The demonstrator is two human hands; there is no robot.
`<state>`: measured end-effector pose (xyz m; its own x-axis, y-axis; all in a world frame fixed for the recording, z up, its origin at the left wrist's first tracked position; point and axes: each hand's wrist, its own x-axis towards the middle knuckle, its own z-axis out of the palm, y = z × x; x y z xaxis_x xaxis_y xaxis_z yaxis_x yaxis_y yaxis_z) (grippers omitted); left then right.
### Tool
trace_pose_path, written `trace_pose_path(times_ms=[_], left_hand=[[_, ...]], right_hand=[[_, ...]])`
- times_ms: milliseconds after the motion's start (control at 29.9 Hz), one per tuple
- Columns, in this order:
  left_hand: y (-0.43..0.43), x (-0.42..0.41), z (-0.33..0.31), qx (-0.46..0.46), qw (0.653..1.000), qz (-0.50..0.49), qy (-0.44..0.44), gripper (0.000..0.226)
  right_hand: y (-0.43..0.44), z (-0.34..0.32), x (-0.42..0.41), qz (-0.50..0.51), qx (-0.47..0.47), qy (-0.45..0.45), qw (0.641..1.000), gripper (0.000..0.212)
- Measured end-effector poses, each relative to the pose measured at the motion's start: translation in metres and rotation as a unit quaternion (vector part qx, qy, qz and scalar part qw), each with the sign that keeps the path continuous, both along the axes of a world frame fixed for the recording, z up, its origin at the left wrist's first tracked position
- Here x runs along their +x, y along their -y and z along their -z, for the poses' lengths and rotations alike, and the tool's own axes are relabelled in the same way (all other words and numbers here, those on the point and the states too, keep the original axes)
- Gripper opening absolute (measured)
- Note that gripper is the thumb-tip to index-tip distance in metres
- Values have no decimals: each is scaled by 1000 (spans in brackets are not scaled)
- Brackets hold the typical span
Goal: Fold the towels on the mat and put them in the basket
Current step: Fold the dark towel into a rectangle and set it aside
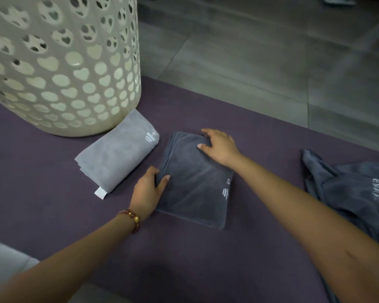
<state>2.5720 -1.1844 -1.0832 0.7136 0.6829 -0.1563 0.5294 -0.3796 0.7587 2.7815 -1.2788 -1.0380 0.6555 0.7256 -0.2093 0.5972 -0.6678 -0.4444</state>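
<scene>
The laundry basket [59, 68] is smooth cream plastic with a faint gloss. The light grey towel [116, 154] and dark grey towel [195, 189] are soft, short-napped cloth. The purple mat [53, 193] looks matt and finely ribbed. The floor tiles [249, 62] are matt grey.

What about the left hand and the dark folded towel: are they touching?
Touching. Head view: left hand grips the dark folded towel, thumb on top.

Grey floor tiles [271, 51] fill the upper right.
</scene>
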Motion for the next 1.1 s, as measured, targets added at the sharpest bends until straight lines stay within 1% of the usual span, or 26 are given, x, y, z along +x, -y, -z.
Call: trace_pose_path(times_ms=[67,100,167,234,301,335,402,502,569,669,837,903,1004,1104], left_hand=[[-2,-2,2,-23,1000,-7,19,22],[-4,-2,3,-42,998,-21,30,23],[-7,-1,5,-69,995,-46,46,23],[-7,-2,4,-86,994,-51,54,23],[-3,-5,0,-98,992,-45,72,31],[-1,-8,-1,-85,992,-39,80,34],[0,-15,-2,-36,996,-28,72,29],[-5,-23,0,3,999,-25,40,23],[-6,-23,2,5,999,-27,32,23],[-3,-24,2,-12,997,-47,57,26],[0,-32,9,-63,991,-91,71,24],[-1,-30,10,-62,992,-90,63,24],[0,-30,7,-55,994,-78,50,23],[0,-32,4,-41,997,-52,46,19]], right_hand=[[-24,2,-1,-24,6,-89,996,59],[-33,4,-2,-26,-5,-105,994,58],[-44,9,-3,-21,-30,-95,995,52],[-49,14,-3,-17,-42,-88,995,47],[-50,16,0,-21,-43,-83,995,44],[-50,16,2,-27,-35,-83,996,40],[-49,16,6,-32,8,-109,993,22],[-48,13,9,-33,78,-168,982,23],[-51,11,10,-44,68,-188,979,14],[-55,8,14,-61,43,-206,976,17],[-59,8,13,-73,57,-219,971,16],[-59,12,12,-76,62,-231,968,14],[-58,8,14,-75,62,-259,961,18],[-57,-1,21,-67,41,-295,952,18]])
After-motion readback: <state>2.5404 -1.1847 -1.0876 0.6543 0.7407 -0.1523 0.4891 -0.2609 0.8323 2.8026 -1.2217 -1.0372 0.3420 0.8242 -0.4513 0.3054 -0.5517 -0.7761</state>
